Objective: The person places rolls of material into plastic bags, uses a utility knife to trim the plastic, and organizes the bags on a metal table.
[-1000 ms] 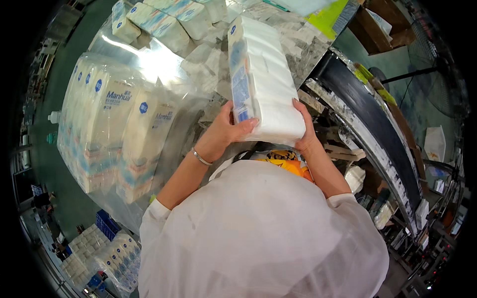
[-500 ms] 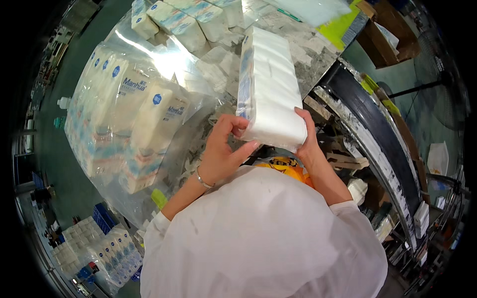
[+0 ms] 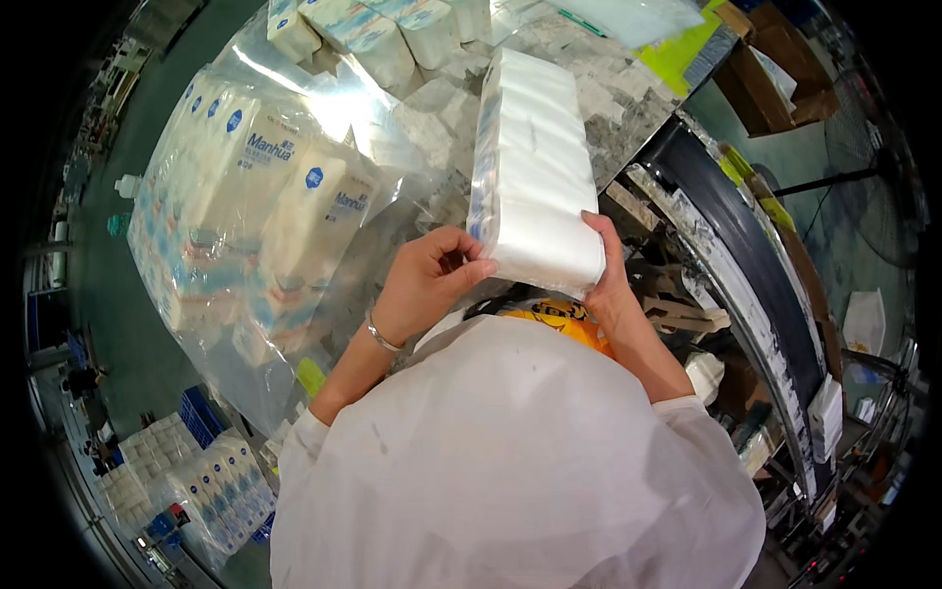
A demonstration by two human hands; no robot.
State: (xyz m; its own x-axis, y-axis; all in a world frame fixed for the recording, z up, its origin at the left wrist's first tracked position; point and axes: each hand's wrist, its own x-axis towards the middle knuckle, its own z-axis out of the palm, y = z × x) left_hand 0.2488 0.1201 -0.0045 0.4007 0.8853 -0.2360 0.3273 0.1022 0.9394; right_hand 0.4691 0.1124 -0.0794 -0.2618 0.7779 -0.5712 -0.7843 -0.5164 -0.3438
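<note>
A long white pack of tissue rolls (image 3: 540,167) in thin clear film lies on the worktable, its near end toward me. My right hand (image 3: 610,270) grips that end from the right, the thumb on the top edge and the other fingers mostly hidden. At the near left corner my left hand (image 3: 432,280) has thumb and fingers pinched together on the pack's film. To the left, a big clear plastic bag (image 3: 235,344) holds several printed tissue packs (image 3: 304,211) standing in rows.
More tissue packs (image 3: 368,49) lie at the far side of the worktable (image 3: 613,98), which looks worn. On the right curves a dark conveyor belt (image 3: 726,216), with a cardboard box (image 3: 785,83) and a fan (image 3: 873,167) beyond. Bundled packs (image 3: 221,501) stand at lower left.
My left thumb and fingers have closed together at the pack's near left corner. The right hand keeps its grip, and the pack has hardly moved.
</note>
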